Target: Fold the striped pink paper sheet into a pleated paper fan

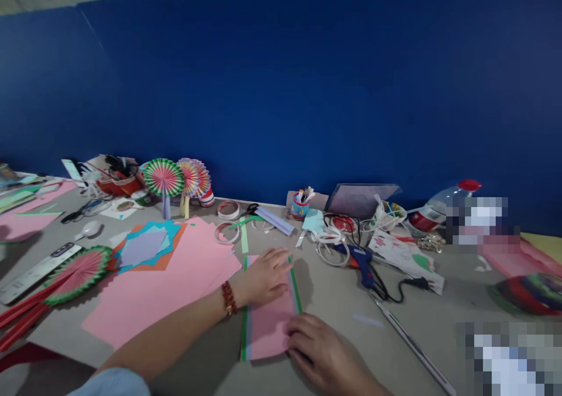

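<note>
- Pink paper strip with green and lilac borders (268, 326) lay flat on the table (211, 349), long axis running away from the wearer toward the blue wall (281, 92).
- Left hand (266, 279): grip open, palm down across the far half, nothing grasped.
- Right hand (322, 349): fingers bent at the near right edge; could not tell whether they pinched it.
- Glue gun (362, 262) lay to the right.
</note>
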`<action>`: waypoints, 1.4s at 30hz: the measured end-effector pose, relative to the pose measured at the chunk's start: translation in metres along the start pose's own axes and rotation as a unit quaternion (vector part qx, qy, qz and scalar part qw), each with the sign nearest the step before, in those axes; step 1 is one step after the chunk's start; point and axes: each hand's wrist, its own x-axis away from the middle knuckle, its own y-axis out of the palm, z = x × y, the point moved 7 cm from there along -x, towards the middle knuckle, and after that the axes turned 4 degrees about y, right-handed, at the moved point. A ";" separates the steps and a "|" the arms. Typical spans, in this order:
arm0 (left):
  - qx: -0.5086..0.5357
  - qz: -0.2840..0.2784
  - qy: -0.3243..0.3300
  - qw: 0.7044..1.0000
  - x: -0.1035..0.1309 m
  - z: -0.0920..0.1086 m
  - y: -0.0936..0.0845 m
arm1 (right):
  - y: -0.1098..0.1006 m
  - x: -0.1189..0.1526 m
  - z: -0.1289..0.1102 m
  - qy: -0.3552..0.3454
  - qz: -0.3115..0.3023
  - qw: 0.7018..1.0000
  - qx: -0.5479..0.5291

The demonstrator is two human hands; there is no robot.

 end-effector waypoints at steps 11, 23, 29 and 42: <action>0.002 -0.033 -0.060 0.998 0.087 0.053 0.007 | 0.000 0.001 0.008 0.030 0.016 0.996 0.084; 0.051 0.039 -0.081 0.995 0.107 0.051 0.008 | -0.031 0.027 0.016 0.056 0.017 0.995 0.077; 0.052 0.059 -0.117 0.990 0.117 0.041 0.011 | -0.031 0.031 0.017 0.066 0.042 0.995 0.069; 0.092 0.089 -0.137 0.982 0.120 0.031 0.012 | -0.028 0.020 0.019 0.062 0.032 0.995 0.075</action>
